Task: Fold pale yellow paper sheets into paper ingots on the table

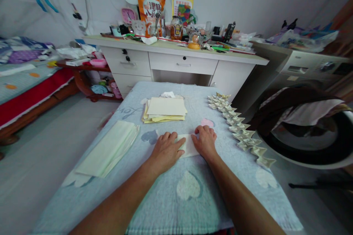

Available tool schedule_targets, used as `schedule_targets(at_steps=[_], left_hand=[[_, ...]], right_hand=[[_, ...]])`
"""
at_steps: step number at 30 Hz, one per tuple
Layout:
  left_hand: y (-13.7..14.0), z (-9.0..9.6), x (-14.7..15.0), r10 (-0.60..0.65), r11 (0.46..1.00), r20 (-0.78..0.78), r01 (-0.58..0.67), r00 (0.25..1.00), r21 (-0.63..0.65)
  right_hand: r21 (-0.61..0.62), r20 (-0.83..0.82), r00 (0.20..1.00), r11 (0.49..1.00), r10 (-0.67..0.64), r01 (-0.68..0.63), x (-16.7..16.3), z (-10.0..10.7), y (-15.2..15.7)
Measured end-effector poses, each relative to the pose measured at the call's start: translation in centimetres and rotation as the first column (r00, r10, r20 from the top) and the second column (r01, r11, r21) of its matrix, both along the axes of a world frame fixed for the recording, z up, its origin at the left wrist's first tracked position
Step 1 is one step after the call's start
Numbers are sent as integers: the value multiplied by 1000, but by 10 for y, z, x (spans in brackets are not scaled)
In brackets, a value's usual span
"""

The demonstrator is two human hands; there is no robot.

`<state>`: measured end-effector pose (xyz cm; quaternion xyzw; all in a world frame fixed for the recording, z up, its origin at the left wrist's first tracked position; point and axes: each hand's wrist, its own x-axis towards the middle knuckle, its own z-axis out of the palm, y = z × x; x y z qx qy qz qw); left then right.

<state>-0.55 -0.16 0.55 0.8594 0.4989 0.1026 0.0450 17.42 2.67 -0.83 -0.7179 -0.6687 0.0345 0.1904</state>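
Observation:
A small pale rectangle of folded paper [188, 147] lies flat on the cloth-covered table between my hands. My left hand [167, 150] rests over its left end, fingers spread, thumb and forefinger on the paper. At the right end, my right hand [205, 140] has its fingers curled and its thumb against the paper's edge; its grip is partly hidden. Just beyond my hands is a stack of cream and yellow paper sheets [167, 107]. Larger pale green folded sheets [110, 148] lie to the left. A row of folded paper pieces with pointed ends [239, 126] runs along the right side.
The table has a blue patterned cloth [162, 205]. Behind it stands a white desk [183, 64] crowded with a jar [176, 28], an orange bag [150, 11] and small items. An open washing machine [306, 128] with laundry is on the right, a bed [24, 95] on the left.

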Motion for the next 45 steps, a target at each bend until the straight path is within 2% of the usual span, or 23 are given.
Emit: schedule_targets(at_steps=[3, 9, 14, 19, 21, 23, 25, 27, 29, 30, 34, 39, 45], left_hand=[[-1, -4, 2, -16, 1000, -5, 16, 1000, 18], [0, -15, 2, -199, 979, 34, 200, 979, -23], [-1, -21, -3, -219, 972, 52, 222, 974, -71], [-3, -19, -6, -217, 967, 66, 224, 974, -124], [-3, -17, -6, -210, 966, 76, 219, 975, -136], [-3, -15, -5, -209, 967, 90, 220, 974, -132], [-2, -14, -5, -211, 967, 106, 223, 972, -124], [-2, -13, -4, -211, 966, 123, 226, 970, -123], [-1, -13, -4, -210, 965, 136, 227, 968, -127], [-1, -13, -4, -211, 965, 140, 229, 967, -130], [-1, -16, -4, -197, 968, 147, 216, 969, -127], [-3, -18, -9, -99, 985, 126, 115, 987, -128], [-1, -12, -29, 10, 977, 66, 5, 998, -213]], right_hand=[[0, -1, 1000, 1000, 4, -4, 0, -1, 1], [-8, -6, 1000, 1000, -1, 1, 1, -2, 1], [-10, -11, 1000, 1000, 10, -10, 3, -1, 3], [-28, -33, 999, 999, -16, 15, 13, 1, 8], [15, -52, 999, 1000, -5, 5, 15, 6, 6], [106, -90, 994, 993, 67, -57, 13, 14, 0], [164, -143, 957, 959, 254, -230, 8, 21, -9], [113, -210, 886, 911, 413, -397, 1, 26, -20], [27, -226, 858, 883, 462, -468, -5, 26, -28], [-3, -201, 873, 891, 444, -454, -7, 24, -32], [-67, -128, 921, 924, 367, -377, -7, 14, -38], [-65, -81, 918, 917, 389, -394, -5, 10, -40], [-63, -4, 931, 929, 365, -365, -9, 8, -47]])
